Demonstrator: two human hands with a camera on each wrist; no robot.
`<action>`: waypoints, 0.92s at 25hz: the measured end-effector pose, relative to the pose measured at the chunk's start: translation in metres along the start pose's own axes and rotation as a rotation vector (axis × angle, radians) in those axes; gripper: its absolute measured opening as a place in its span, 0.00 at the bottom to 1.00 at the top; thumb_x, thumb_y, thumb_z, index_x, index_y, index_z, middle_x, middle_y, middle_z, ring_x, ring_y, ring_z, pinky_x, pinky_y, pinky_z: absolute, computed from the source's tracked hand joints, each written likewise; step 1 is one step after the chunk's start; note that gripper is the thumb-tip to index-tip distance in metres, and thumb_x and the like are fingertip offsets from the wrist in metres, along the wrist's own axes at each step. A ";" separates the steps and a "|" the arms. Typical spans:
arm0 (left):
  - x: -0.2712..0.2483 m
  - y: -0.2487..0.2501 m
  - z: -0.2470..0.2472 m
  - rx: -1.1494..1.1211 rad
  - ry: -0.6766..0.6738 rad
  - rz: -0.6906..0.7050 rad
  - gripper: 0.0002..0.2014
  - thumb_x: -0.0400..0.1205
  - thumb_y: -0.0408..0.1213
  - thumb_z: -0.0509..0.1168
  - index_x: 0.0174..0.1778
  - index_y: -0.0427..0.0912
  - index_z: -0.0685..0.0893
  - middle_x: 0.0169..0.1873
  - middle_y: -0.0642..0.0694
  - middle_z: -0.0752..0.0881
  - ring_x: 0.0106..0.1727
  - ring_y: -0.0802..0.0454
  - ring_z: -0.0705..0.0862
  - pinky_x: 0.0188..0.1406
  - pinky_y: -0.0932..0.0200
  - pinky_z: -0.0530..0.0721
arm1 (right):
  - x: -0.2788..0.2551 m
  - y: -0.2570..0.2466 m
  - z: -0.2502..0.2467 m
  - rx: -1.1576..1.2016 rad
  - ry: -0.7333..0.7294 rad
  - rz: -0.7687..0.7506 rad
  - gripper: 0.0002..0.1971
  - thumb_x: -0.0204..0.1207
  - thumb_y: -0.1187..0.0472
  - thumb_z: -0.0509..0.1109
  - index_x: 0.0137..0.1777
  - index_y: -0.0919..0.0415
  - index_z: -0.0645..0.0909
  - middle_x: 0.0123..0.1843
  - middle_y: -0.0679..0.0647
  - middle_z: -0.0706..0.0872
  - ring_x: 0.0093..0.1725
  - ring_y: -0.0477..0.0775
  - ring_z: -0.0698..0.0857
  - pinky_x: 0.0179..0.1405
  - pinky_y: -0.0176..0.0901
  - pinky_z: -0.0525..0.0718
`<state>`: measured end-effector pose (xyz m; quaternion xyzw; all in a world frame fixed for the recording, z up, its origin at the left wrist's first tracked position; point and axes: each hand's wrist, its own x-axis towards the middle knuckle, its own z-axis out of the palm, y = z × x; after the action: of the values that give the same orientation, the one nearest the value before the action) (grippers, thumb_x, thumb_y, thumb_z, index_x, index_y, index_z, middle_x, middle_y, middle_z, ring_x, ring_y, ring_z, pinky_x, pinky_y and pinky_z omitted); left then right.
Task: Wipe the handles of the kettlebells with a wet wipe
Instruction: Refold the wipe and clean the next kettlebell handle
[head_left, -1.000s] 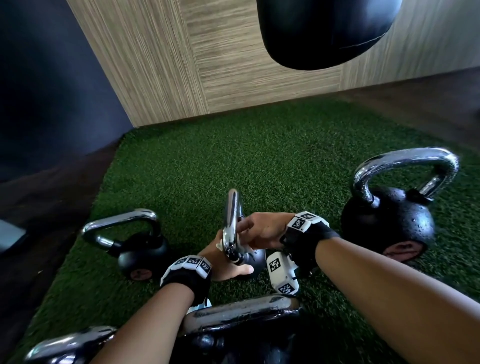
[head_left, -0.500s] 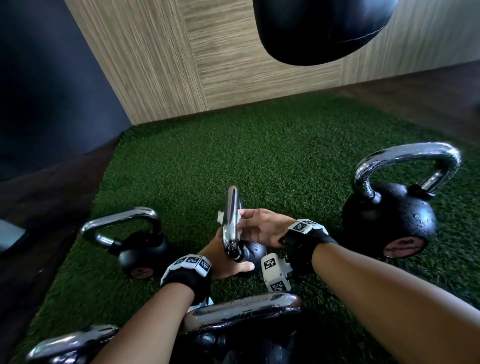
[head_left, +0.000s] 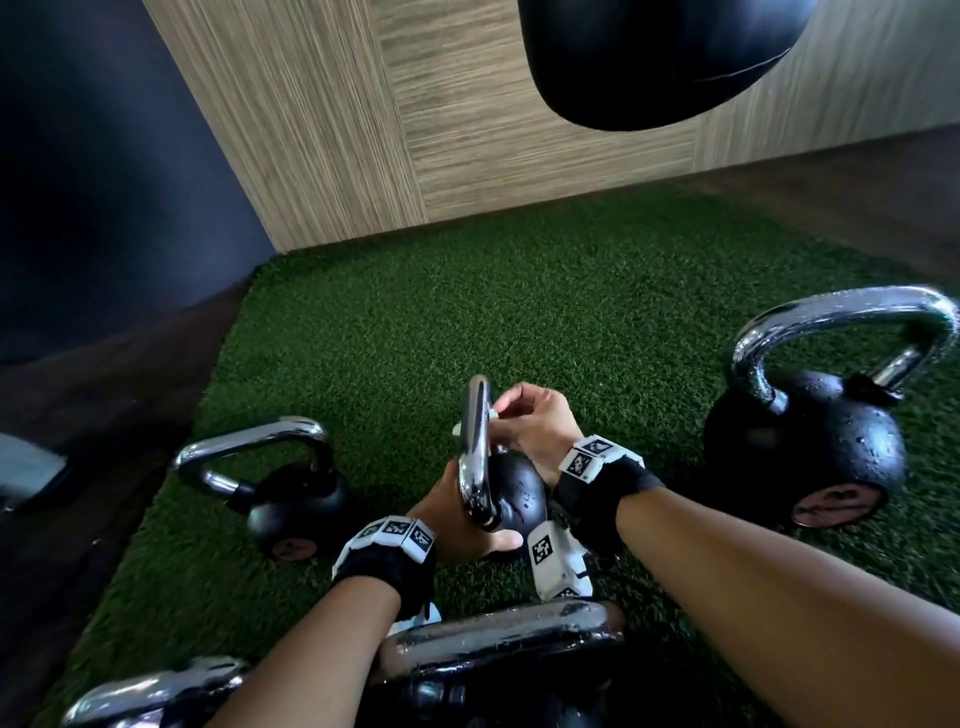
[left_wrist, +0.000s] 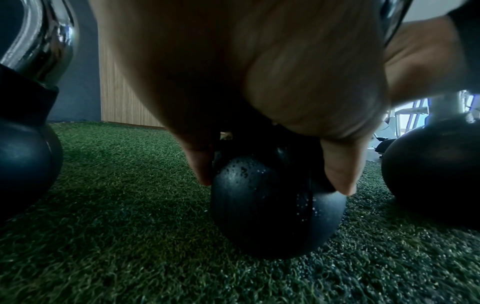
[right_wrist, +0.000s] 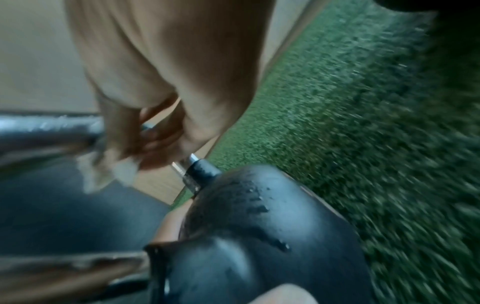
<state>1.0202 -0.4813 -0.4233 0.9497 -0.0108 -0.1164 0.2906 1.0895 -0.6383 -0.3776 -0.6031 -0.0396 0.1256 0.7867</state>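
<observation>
Nearest to you, under both forearms, lies a large chrome-handled black kettlebell (head_left: 498, 639). Just beyond it your left hand (head_left: 457, 525) is wrapped around the round body of the small black iron kettlebell (head_left: 514, 496), thumb on one side and fingers on the other, and steadies it on the green artificial turf (head_left: 467, 312). Your right hand (head_left: 530, 421) pinches the white wet wipe (right_wrist: 109, 170) against its upright chrome handle (head_left: 475, 447). The ball is wet with drops and probably slippery, and the iron is heavy and stiff, so keep hold low on the ball; the wipe is soft and thin. To the left of your left hand, and farther off to the right of your right hand, two more black kettlebells with chrome handles (head_left: 280, 488) (head_left: 810, 436) stand.
</observation>
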 end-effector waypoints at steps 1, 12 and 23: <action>0.000 -0.002 0.001 -0.001 0.000 -0.015 0.55 0.53 0.65 0.77 0.76 0.42 0.72 0.54 0.51 0.81 0.52 0.58 0.81 0.48 0.75 0.75 | 0.003 -0.002 0.001 -0.091 0.051 -0.046 0.18 0.63 0.81 0.81 0.32 0.58 0.80 0.33 0.59 0.87 0.36 0.60 0.85 0.46 0.64 0.88; 0.002 0.004 -0.007 -0.041 -0.081 0.185 0.38 0.70 0.45 0.83 0.75 0.40 0.76 0.71 0.40 0.79 0.74 0.46 0.78 0.79 0.53 0.74 | 0.027 -0.004 0.012 -0.756 0.260 -0.281 0.06 0.71 0.59 0.77 0.35 0.57 0.83 0.28 0.45 0.83 0.31 0.45 0.82 0.29 0.26 0.72; -0.009 0.025 -0.026 0.273 -0.207 0.083 0.41 0.67 0.58 0.81 0.75 0.48 0.78 0.74 0.49 0.77 0.75 0.49 0.76 0.73 0.64 0.71 | 0.022 -0.014 0.009 -1.021 0.035 -0.054 0.05 0.76 0.65 0.69 0.39 0.58 0.81 0.47 0.62 0.89 0.46 0.61 0.87 0.43 0.43 0.83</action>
<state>1.0186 -0.4870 -0.3863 0.9620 -0.0955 -0.1988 0.1607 1.1105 -0.6277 -0.3640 -0.9113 -0.0981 0.0597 0.3954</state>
